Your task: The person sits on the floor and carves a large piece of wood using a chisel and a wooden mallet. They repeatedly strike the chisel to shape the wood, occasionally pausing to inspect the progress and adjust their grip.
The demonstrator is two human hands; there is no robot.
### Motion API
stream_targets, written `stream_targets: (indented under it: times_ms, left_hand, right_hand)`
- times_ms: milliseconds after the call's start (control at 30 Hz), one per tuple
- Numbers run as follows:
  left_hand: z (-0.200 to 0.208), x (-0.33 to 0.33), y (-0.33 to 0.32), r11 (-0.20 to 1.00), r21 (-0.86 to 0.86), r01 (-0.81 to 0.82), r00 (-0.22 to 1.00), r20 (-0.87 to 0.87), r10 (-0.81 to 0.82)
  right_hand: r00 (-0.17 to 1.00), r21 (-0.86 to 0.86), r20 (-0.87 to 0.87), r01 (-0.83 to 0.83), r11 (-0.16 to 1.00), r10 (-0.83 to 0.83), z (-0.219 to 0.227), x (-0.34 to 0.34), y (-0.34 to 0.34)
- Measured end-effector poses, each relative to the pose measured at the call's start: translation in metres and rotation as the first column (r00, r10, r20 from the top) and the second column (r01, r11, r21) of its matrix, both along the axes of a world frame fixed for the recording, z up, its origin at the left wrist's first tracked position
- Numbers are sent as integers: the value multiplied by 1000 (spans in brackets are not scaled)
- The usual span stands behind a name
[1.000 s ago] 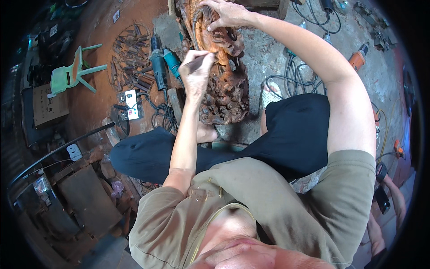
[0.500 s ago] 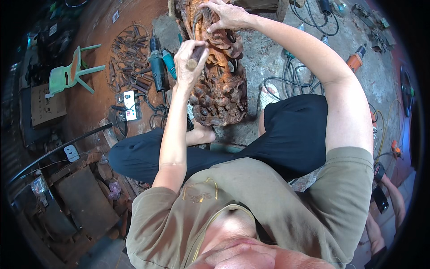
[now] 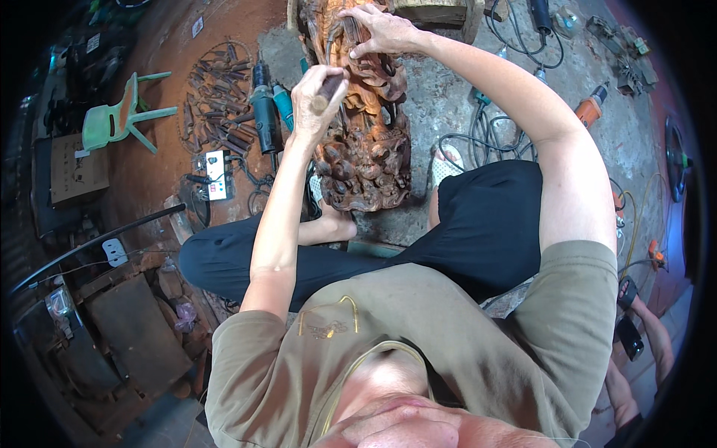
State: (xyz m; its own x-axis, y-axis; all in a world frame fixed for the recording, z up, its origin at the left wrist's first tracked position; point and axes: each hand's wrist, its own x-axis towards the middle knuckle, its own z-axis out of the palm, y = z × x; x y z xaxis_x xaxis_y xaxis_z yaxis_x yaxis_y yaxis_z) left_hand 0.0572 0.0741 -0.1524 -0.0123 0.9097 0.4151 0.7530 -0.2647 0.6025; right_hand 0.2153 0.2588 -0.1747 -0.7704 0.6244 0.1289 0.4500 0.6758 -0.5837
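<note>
Between my knees stands a reddish-brown wood carving (image 3: pixel 366 168), deeply cut with knobbly, swirling shapes. My left hand (image 3: pixel 314 101) is closed around the round wooden handle of a carving chisel (image 3: pixel 326 95), over the left side of the wood. The chisel's thin shaft points away toward the carving's far end; its cutting tip is hard to make out. My right hand (image 3: pixel 385 31) lies on the far part of the carving, thumb and fingers spread, close to the chisel's shaft. Whether its fingertips touch the shaft cannot be seen clearly.
Many chisels (image 3: pixel 220 104) lie on the floor at left, beside teal power tools (image 3: pixel 263 112) and a control box (image 3: pixel 216 175). A green chair (image 3: pixel 112 119) stands farther left. Cables (image 3: pixel 485 134) and an orange tool (image 3: pixel 590 108) lie right. Another person's limbs (image 3: pixel 653 328) show at lower right.
The view has shifted slightly. My left forearm has swung a little to the left, while the hand keeps its hold on the chisel. My right hand stays on the carving.
</note>
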Motion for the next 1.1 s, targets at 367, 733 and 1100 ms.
stream_targets:
  times_ms: [367,733,1100]
  left_hand:
    - [2,-5,12,998,60,-31,990,142,22]
    - [13,0,-8,968,-207,143,984,133,-117]
    - [-9,5,-1,997,70,9,997,76,-14]
  right_hand:
    - [999,191,-31,-14,981,21,-19,-2,8]
    - [1000,117,-22,-11,993,14,-20,-3,4]
    - [998,104,-68,-2,995,9,-19,-4,4]
